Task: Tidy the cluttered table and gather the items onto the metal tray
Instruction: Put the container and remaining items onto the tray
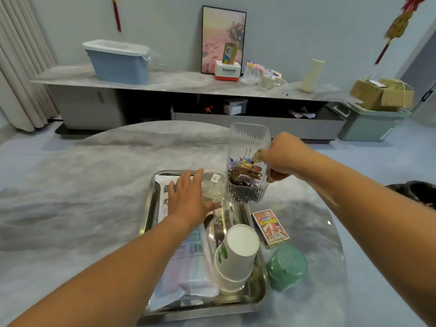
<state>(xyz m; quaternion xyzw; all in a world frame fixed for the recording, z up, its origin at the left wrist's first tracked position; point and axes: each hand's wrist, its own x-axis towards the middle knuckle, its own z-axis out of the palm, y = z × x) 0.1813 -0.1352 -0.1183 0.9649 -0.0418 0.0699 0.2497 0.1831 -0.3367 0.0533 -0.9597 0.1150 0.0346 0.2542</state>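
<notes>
Right hand (283,156) around clear bin (247,161)

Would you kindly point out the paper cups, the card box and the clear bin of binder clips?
paper cups (236,256), head view, side wall of the top cup.
card box (270,228), head view, printed top face.
clear bin (247,147), head view, ribbed front wall.

Left hand (186,197) hides pouch (186,263) (label).

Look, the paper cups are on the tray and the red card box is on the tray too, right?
Not quite. The head view shows the paper cups on the metal tray, but the red card box lies on the table beside the tray, off its right rim.
</notes>
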